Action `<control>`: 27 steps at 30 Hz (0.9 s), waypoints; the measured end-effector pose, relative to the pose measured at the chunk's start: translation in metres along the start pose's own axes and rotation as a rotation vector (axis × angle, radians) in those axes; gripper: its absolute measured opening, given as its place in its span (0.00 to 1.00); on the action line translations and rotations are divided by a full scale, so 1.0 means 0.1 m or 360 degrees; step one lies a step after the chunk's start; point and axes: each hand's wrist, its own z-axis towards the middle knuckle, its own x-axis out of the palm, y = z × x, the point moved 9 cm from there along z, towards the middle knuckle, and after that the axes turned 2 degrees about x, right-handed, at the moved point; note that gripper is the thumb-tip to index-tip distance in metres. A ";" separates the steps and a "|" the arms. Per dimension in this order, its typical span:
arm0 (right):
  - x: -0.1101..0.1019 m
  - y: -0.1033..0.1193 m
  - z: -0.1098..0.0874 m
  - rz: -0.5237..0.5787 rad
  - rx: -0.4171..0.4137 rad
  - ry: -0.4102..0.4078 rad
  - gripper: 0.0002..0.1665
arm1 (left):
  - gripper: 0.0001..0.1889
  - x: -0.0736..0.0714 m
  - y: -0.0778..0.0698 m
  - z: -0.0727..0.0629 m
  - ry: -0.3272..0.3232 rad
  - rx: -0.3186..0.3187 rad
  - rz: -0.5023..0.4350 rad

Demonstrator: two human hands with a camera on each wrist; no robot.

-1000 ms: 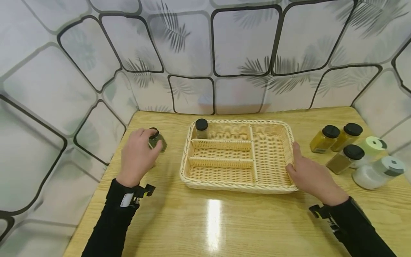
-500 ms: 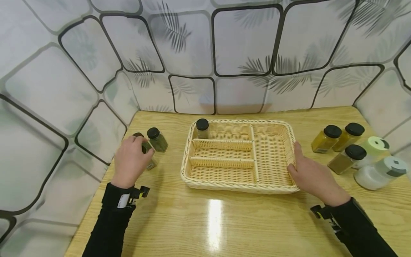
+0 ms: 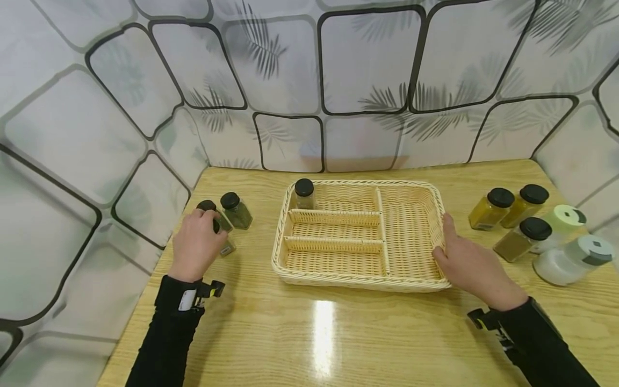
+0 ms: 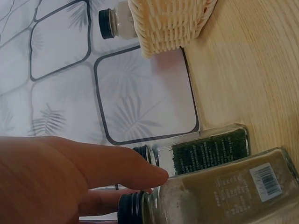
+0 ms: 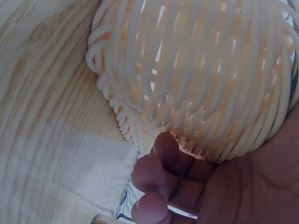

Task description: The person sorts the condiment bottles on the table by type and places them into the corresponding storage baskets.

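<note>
My left hand [image 3: 195, 247] is at the table's left side, thumb and fingers around the black cap [image 4: 131, 207] of a square glass spice jar [image 4: 219, 191] with beige powder. In the left wrist view a fingertip lies at its neck. Close behind stands a jar of dark green flakes [image 4: 210, 151]. The head view shows a third black-capped jar [image 3: 208, 205] partly covered by the hand, and a green jar [image 3: 237, 212] beside it. My right hand [image 3: 471, 266] grips the right end of a wicker basket [image 3: 338, 279], thumb over the rim, other fingers curled below its outer wall [image 5: 187, 70].
A black-capped jar [image 3: 304, 196] stands in the basket's back left compartment. At the right stand two yellow spice jars [image 3: 486, 212], a brown jar [image 3: 517, 242], a green-lidded container [image 3: 561, 220] and a white container [image 3: 561, 266]. Patterned cloth [image 3: 362, 70] surrounds the table.
My left hand has left the green jar and moved left and slightly toward me, to the beige jar's cap. My right hand keeps its hold on the basket.
</note>
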 end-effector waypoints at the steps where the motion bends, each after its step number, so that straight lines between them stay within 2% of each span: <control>1: 0.00 0.00 0.00 0.0000 0.0000 -0.0001 0.47 | 0.18 0.01 0.01 0.00 0.0008 -0.0002 -0.0001; 9: -0.01 0.01 -0.01 -0.0005 -0.0004 -0.0011 0.47 | 0.17 0.02 0.02 0.00 0.0006 -0.0006 -0.0041; 16: -0.01 0.01 -0.01 -0.0009 -0.0015 -0.0024 0.47 | 0.16 0.01 0.00 0.02 -0.0048 0.0036 -0.0093; 27: -0.01 0.00 -0.01 -0.0008 -0.0018 -0.0028 0.47 | 0.15 0.02 -0.09 0.02 -0.0013 0.0100 -0.0150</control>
